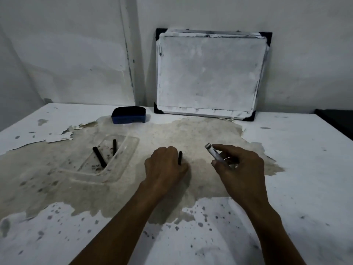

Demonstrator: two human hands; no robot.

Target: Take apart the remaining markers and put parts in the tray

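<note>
marker body (215, 154) sits pinched in the right hand (241, 165), tilted up off the tabletop (286, 169). left hand (165, 165) curls on a black cap (180, 157) lying flat, probably to pair them.

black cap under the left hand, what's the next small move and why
Probably lift the black cap off the table and bring it toward the marker. The left hand has its fingers curled around the cap, which stands on the table, and the right hand pinches the white marker with its near end pointing left, apparently uncapped.
</note>
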